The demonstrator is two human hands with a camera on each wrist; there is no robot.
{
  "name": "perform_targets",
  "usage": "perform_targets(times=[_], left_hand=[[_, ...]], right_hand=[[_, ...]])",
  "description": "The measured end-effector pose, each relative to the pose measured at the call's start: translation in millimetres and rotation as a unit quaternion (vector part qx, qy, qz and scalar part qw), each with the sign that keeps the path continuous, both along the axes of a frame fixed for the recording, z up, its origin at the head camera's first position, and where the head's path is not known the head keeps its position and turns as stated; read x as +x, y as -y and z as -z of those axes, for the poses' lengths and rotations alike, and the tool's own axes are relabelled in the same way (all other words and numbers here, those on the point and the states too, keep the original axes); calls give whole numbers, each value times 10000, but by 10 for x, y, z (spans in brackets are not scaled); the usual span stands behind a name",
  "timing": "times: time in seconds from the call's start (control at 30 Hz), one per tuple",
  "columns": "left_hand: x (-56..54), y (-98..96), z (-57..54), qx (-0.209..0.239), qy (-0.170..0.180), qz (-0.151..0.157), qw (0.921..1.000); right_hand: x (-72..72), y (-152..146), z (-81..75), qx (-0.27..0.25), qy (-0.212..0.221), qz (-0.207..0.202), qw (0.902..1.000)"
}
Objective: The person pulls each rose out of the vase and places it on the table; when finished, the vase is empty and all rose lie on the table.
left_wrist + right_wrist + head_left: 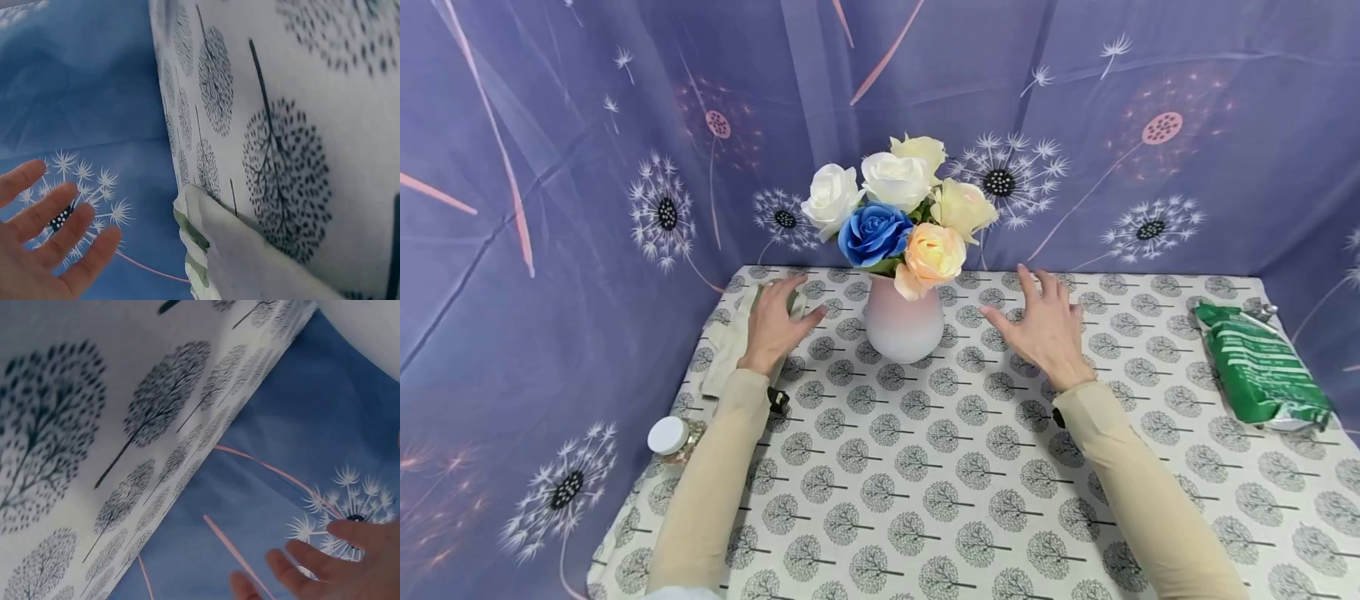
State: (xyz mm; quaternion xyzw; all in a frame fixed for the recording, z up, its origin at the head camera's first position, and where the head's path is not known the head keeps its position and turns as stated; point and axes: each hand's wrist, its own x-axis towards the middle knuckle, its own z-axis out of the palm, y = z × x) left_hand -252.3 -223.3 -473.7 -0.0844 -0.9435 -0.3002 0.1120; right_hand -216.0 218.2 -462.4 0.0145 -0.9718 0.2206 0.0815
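A pink-and-white vase (904, 325) stands near the back of the table, holding several roses, among them a blue rose (876, 234) and a peach rose (931, 254). To its left is my left hand (773, 327), fingers spread and holding nothing, over a folded pale cloth (724, 354) with green marks. The same cloth (212, 250) shows below the fingers in the left wrist view. On the vase's other side my right hand (1045, 329) is held with its fingers apart and nothing in them. Both hands are apart from the vase.
A white-lidded jar (670, 437) sits by my left forearm, partly hidden by the sleeve. Toward the right edge lies a green-and-white packet (1262, 367). The tree-print tablecloth (943, 500) ends at a purple dandelion-print curtain (925, 50) behind and at the sides.
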Motion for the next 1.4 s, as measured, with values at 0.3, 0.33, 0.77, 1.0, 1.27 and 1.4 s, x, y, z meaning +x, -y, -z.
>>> perform_targets(times=[0.3, 0.33, 0.77, 1.0, 1.27, 1.4], left_hand=[[45, -58, 24, 2343, -233, 333, 9713], [58, -71, 25, 2558, -182, 368, 9659], [215, -393, 103, 3620, 802, 1322, 9193], [217, -586, 178, 3167, 1374, 1785, 9214], [182, -673, 253, 3206, 2032, 1801, 9075], [169, -691, 292, 3079, 1955, 1825, 9131]], right_hand=[[138, 115, -158, -837, -747, 245, 9934], [153, 136, -169, -932, -885, 246, 9914], [378, 473, -505, -3173, -1611, -289, 9341], [492, 677, -698, -3785, -1901, -809, 9023], [540, 844, -804, -4031, -2084, -1303, 8815], [516, 905, -827, -3905, -2149, -1396, 8843]])
